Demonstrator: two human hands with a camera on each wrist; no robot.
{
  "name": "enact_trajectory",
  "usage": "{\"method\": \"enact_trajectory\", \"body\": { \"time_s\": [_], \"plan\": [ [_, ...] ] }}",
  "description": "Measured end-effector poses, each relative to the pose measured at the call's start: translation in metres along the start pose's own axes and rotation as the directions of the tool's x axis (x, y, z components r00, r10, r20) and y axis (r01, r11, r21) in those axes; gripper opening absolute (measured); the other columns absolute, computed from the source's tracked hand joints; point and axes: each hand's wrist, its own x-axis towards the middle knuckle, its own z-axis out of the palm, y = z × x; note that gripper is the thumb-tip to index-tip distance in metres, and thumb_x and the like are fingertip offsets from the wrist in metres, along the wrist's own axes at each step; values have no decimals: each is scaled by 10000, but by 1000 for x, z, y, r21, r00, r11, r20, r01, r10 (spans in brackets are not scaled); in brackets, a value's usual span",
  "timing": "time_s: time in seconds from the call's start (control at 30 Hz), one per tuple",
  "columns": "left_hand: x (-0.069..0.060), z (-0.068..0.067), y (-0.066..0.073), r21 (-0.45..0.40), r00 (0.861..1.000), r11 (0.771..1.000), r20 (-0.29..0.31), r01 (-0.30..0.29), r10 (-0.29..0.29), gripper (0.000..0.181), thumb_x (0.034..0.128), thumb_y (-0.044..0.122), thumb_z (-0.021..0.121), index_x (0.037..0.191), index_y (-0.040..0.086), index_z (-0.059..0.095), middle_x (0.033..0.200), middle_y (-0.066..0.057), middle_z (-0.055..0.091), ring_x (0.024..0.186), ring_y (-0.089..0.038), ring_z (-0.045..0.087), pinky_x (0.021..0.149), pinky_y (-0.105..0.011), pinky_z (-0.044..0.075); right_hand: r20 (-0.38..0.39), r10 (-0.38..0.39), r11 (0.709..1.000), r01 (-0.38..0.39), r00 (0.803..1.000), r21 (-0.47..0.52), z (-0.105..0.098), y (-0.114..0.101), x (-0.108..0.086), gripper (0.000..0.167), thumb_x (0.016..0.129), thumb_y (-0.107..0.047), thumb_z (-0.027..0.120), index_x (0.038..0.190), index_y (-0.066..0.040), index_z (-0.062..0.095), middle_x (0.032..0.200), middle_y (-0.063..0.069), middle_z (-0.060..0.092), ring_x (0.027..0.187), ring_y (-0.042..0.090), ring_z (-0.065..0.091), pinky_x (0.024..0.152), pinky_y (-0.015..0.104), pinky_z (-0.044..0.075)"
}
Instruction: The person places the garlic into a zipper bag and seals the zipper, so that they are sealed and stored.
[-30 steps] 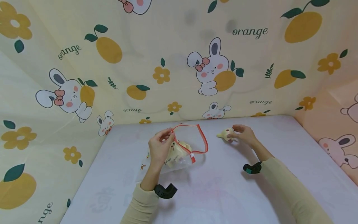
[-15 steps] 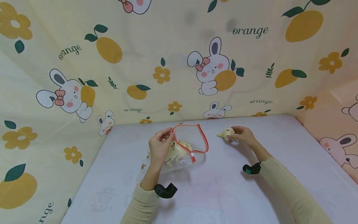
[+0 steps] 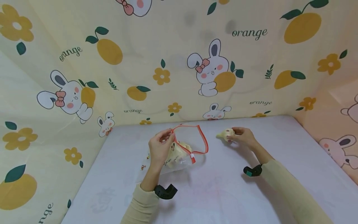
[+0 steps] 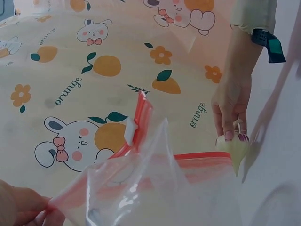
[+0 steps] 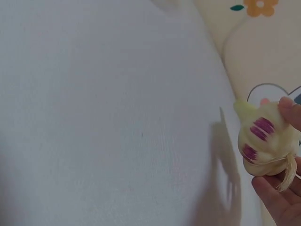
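Garlic (image 3: 226, 134) is being pinched by right hand (image 3: 244, 136), bag (image 3: 183, 162) by left hand (image 3: 160, 147), probably mid-bagging, needing carry toward nine o'clock.

Clear, red-zipped plastic bag (image 4: 207, 193): cropped by the left wrist view's lower edge.
Pale cream lumps (image 3: 181, 150) inside: partly hidden by the left hand (image 3: 160, 147); kind cannot be told.
Dark bag lettering (image 3: 167, 162): too small to be read.
White-and-purple garlic bulb (image 5: 264, 141): partly covered by the right hand (image 3: 244, 136), itself cut off by the right wrist view's edge.
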Motion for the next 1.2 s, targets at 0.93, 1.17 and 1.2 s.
{"method": "enact_trajectory", "body": {
  "time_s": [0.93,1.17,1.2],
  "plan": [
    [-1,2,1,-7,1000,1000,-5,-2,2,213,843,78,721,1039,-5,723,934,-197,707,774,-46,612,634,-77,519,-30,-67,998,68,997,11,5,-24,-29,665,847,-380,724,1348,3,514,1336,246,583,1241,371,552,827,133,462],
    [-1,2,2,-21,1000,1000,-2,23,-23,226,842,83,726,1050,-8,722,960,-229,708,795,-102,623,639,-70,512,-33,-73,997,73,997,-3,2,-30,-33,657,850,-393,719,1342,-4,525,1335,232,590,1245,372,557,882,196,470],
    [-1,2,2,-22,1000,999,-2,24,-24,226,843,82,725,1050,-7,722,961,-227,708,795,-103,622,638,-70,512,-35,-77,997,77,996,-2,2,-31,-34,649,851,-386,719,1339,-3,529,1332,232,592,1243,373,560,868,173,463]
  ]
}}
